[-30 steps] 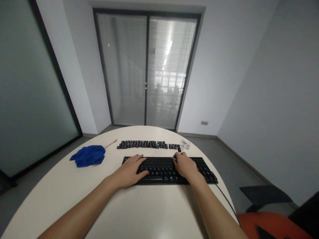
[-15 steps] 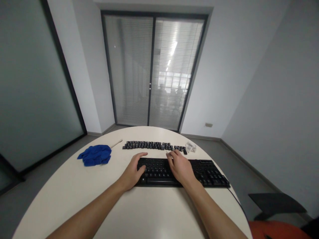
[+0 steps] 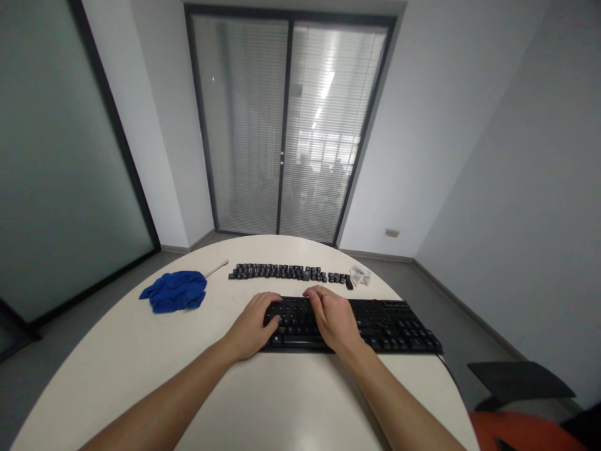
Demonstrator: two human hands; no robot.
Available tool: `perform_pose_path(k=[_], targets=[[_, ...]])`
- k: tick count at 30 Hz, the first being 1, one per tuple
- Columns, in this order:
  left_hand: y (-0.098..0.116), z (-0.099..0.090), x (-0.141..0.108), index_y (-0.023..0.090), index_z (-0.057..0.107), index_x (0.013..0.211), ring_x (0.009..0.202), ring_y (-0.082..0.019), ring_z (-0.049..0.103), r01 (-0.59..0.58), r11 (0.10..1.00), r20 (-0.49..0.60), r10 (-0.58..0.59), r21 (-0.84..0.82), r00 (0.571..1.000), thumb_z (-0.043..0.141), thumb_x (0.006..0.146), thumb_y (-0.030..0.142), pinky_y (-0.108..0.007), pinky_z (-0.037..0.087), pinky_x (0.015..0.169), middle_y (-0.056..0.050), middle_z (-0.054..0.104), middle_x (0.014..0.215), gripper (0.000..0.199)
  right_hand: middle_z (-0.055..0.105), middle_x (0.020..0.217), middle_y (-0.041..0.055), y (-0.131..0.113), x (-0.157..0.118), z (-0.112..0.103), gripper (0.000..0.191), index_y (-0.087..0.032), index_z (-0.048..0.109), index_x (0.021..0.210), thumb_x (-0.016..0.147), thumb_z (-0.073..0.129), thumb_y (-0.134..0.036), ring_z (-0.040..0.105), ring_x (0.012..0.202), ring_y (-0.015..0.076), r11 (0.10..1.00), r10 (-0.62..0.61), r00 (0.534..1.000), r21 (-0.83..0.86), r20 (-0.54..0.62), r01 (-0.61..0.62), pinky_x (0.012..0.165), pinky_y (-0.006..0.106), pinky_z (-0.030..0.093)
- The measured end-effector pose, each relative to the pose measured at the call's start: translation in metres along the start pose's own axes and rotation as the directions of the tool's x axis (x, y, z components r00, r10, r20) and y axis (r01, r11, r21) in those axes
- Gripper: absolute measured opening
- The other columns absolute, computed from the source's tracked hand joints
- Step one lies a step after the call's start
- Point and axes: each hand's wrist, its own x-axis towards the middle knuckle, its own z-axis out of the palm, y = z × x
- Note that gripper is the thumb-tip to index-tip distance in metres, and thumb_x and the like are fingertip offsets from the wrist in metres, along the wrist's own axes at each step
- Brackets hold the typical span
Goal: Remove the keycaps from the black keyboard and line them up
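Observation:
A black computer keyboard lies on the white round table, several of its keycaps off in the upper rows. My left hand grips its left end, thumb on the keys and fingers at the far left corner. Across the middle of the keyboard lies my right hand, its fingers curled together over the far edge; whether anything small is inside them is hidden. Beyond the keyboard, loose black keycaps stand in rows, with a larger black keycap at their right end.
A crumpled blue cloth lies at the left of the table, beside a thin white-handled stick. Small clear and white pieces sit right of the keycaps. The keyboard's cable runs off the right edge near a chair.
The keyboard has slid slightly right. My left hand's fingers have closed in on its far left corner. My right hand's fingers have shifted left a little and curled over the far edge.

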Motion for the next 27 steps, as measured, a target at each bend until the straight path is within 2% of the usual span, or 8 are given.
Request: perform_pose_path(k=[4, 7, 9, 12, 16, 22, 24, 27], targets=[[-0.004, -0.01, -0.001, 0.02, 0.053, 0.125, 0.125, -0.025, 0.049, -0.022, 0.999, 0.096, 0.018, 0.036, 0.995, 0.052, 0.082, 0.018, -0.046, 0.035, 0.112, -0.01, 0.056, 0.132, 0.043, 0.074, 0.093, 0.0028, 0.003, 0.001, 0.004, 0.036, -0.022, 0.068, 0.099, 0.101, 0.036, -0.038, 0.068, 0.089, 0.018, 0.994, 0.022, 0.999, 0.11, 0.023, -0.024, 0.081, 0.024, 0.046], [-0.012, -0.019, -0.004, 0.02, 0.045, 0.136, 0.136, -0.029, 0.038, -0.017, 0.996, 0.161, 0.002, 0.089, 0.987, 0.057, 0.083, 0.027, -0.051, 0.028, 0.116, -0.012, 0.046, 0.145, 0.055, 0.074, 0.096, 0.0031, 0.005, 0.001, 0.006, 0.034, -0.023, 0.068, 0.104, 0.1, 0.039, -0.04, 0.069, 0.09, 0.0178, 0.979, 0.019, 0.998, 0.203, 0.054, -0.03, 0.083, 0.025, 0.048], [-0.017, -0.022, -0.006, 0.019, 0.041, 0.14, 0.139, -0.03, 0.034, -0.012, 0.993, 0.173, -0.008, 0.118, 0.985, 0.058, 0.085, 0.034, -0.052, 0.027, 0.117, -0.013, 0.042, 0.149, 0.059, 0.074, 0.103, 0.0029, 0.006, 0.0, 0.008, 0.033, -0.023, 0.068, 0.108, 0.099, 0.042, -0.04, 0.068, 0.095, 0.0173, 0.958, -0.031, 0.997, 0.287, 0.069, 0.009, 0.088, 0.026, 0.048], [-0.018, -0.022, -0.009, 0.018, 0.038, 0.143, 0.136, -0.03, 0.038, -0.031, 0.991, 0.146, 0.012, 0.131, 0.989, 0.056, 0.087, 0.037, -0.05, 0.031, 0.115, -0.014, 0.044, 0.146, 0.061, 0.071, 0.113, 0.0026, 0.007, -0.001, 0.014, 0.03, -0.025, 0.067, 0.113, 0.098, 0.044, -0.036, 0.065, 0.106, 0.0163, 0.927, -0.117, 0.99, 0.367, 0.076, 0.081, 0.097, 0.027, 0.045], [-0.013, -0.023, -0.009, 0.019, 0.034, 0.145, 0.136, -0.029, 0.04, -0.049, 0.99, 0.155, 0.029, 0.129, 0.987, 0.058, 0.086, 0.036, -0.048, 0.032, 0.115, -0.014, 0.044, 0.146, 0.066, 0.07, 0.116, 0.0036, 0.009, -0.001, 0.02, 0.03, -0.023, 0.065, 0.115, 0.098, 0.043, -0.034, 0.063, 0.109, 0.0171, 0.939, -0.096, 0.99, 0.341, 0.1, 0.056, 0.1, 0.029, 0.043], [-0.008, -0.03, -0.009, 0.019, 0.021, 0.152, 0.14, -0.03, 0.035, -0.042, 0.996, 0.315, 0.015, 0.08, 0.949, 0.061, 0.084, 0.042, -0.047, 0.028, 0.117, -0.015, 0.032, 0.155, 0.083, 0.071, 0.086, 0.0052, 0.015, 0.005, 0.017, 0.038, -0.019, 0.063, 0.104, 0.101, 0.033, -0.04, 0.068, 0.082, 0.0198, 0.964, 0.117, 0.987, 0.227, 0.107, -0.139, 0.079, 0.028, 0.047], [-0.007, -0.028, -0.009, 0.017, 0.02, 0.153, 0.14, -0.031, 0.034, -0.025, 0.995, 0.313, -0.006, 0.096, 0.95, 0.062, 0.083, 0.045, -0.049, 0.027, 0.117, -0.017, 0.033, 0.154, 0.086, 0.069, 0.079, 0.0037, 0.015, 0.006, 0.016, 0.037, -0.018, 0.063, 0.099, 0.1, 0.034, -0.041, 0.066, 0.075, 0.0186, 0.956, 0.119, 0.988, 0.257, 0.096, -0.141, 0.075, 0.027, 0.047], [-0.006, -0.025, -0.009, 0.015, 0.02, 0.153, 0.141, -0.032, 0.032, -0.019, 0.993, 0.308, -0.017, 0.112, 0.951, 0.061, 0.084, 0.046, -0.05, 0.026, 0.117, -0.018, 0.032, 0.154, 0.086, 0.068, 0.076, 0.0024, 0.009, 0.004, 0.016, 0.035, -0.018, 0.066, 0.094, 0.099, 0.04, -0.042, 0.065, 0.073, 0.0174, 0.929, 0.046, 0.996, 0.362, 0.078, -0.072, 0.074, 0.026, 0.047]])
